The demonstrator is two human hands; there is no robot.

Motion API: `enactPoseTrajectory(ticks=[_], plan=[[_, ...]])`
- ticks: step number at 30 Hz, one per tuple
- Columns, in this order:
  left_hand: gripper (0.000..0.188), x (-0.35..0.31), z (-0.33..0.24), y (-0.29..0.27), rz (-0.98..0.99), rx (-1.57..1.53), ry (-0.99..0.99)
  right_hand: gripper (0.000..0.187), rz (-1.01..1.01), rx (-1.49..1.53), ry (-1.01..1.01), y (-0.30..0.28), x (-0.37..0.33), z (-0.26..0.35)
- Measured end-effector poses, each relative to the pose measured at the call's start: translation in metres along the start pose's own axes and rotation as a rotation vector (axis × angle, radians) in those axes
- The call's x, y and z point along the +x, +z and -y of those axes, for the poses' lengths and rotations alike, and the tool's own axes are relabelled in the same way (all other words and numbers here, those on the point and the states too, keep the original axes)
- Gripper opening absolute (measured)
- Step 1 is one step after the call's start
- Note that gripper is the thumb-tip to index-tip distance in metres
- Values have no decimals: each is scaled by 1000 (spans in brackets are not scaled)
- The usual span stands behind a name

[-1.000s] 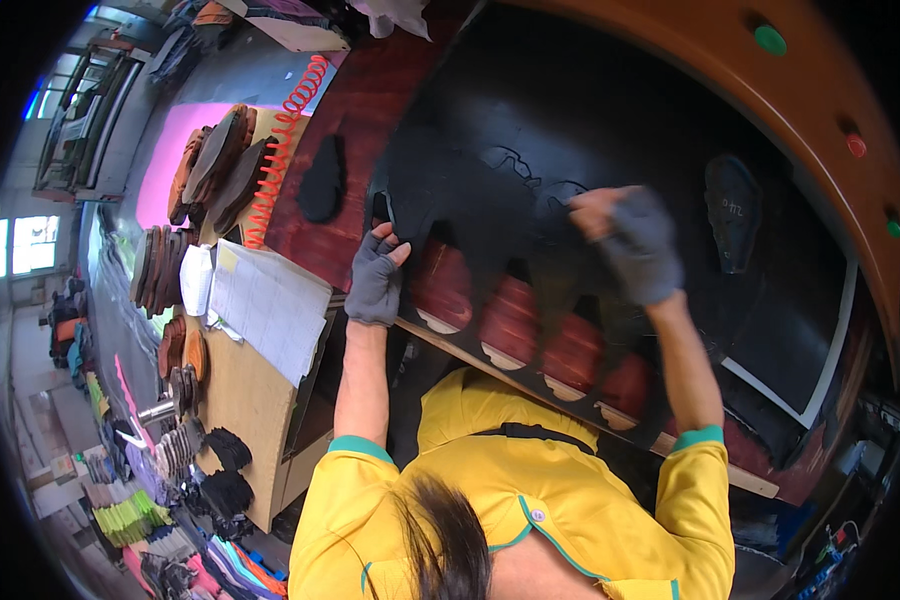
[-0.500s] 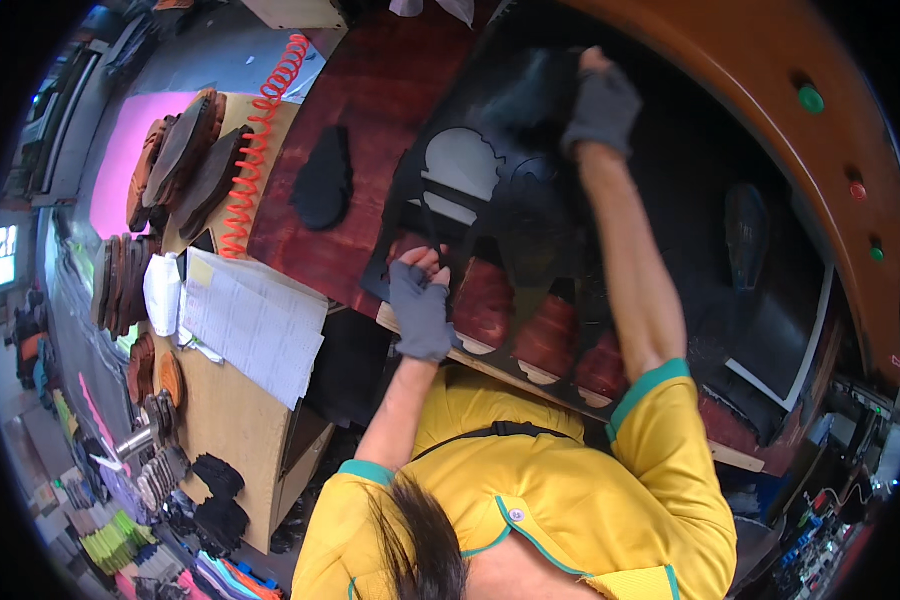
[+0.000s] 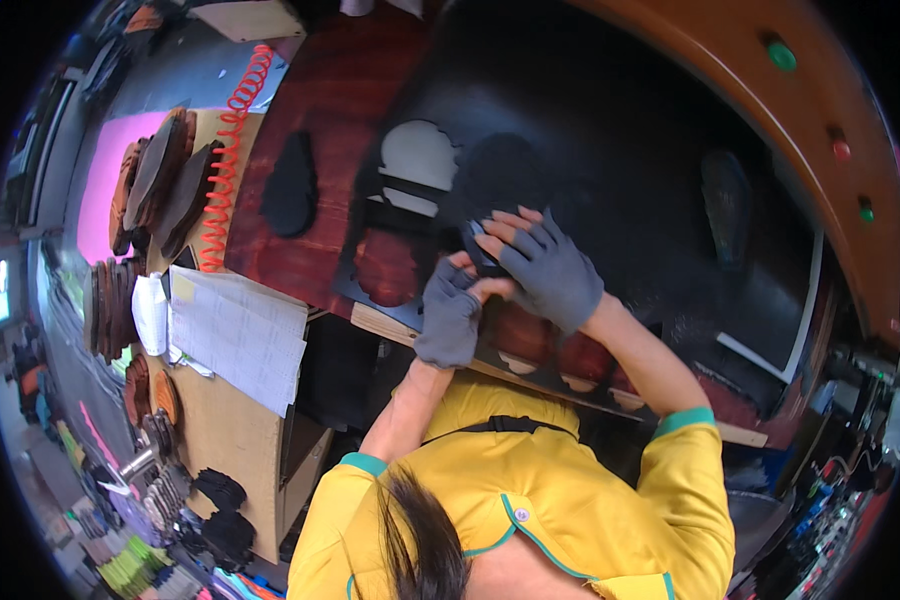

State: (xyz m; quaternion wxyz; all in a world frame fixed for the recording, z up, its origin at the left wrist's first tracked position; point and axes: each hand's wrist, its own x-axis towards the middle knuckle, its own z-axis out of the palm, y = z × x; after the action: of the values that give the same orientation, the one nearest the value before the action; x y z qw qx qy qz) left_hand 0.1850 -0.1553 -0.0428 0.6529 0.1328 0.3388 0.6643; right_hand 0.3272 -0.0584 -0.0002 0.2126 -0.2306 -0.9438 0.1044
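Observation:
A large black sheet (image 3: 610, 120) covers much of the red board, with several sole-shaped cutouts along its near and left edges. My hands, in grey fingerless gloves, meet at the sheet's near side. A dark sole-shaped piece (image 3: 500, 170) stretches away from them, its wide end on the sheet and its near end mostly hidden by my fingers. My right hand (image 3: 550, 265) bends over that near end, fingers closed on it. My left hand (image 3: 450, 315) is curled beside it, thumb and fingertips pinched at the same end.
Another black sole-shaped piece (image 3: 290, 185) lies on the red board (image 3: 355, 80). A sole-shaped block (image 3: 725, 205) rests on the sheet. To the left are papers (image 3: 240, 335), stacked soles (image 3: 160, 180) and a red coiled hose (image 3: 225, 150). An orange-brown machine beam (image 3: 760, 90) curves along the far right.
My right hand has come back from the sheet's far part to beside my left hand. My left hand has moved slightly right, and the dark sole-shaped piece now stands out from the sheet.

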Motion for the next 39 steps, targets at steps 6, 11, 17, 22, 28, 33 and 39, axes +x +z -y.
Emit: enactPoseTrajectory(ticks=[6,11,17,22,28,33,39], plan=[[39,6,5,3,-65,-43,152,43,6,-74,-90,-6,11,-10],[40,11,8,2,-73,7,192,32,46,-53,-131,-14,20,-17],[36,0,10,10,-302,369,174,31,114,469,278,-1,56,-64],[35,-33,25,35,-478,1466,853,45,-389,422,777,-21,74,-145],[52,-34,70,54,-198,419,-73,11,-778,15,117,-49,-4,-103],[51,-23,75,43,-192,500,-85,13,-886,128,280,-53,-41,-73],[44,-26,79,51,-168,345,-86,21,-1132,548,694,-130,-67,-137]])
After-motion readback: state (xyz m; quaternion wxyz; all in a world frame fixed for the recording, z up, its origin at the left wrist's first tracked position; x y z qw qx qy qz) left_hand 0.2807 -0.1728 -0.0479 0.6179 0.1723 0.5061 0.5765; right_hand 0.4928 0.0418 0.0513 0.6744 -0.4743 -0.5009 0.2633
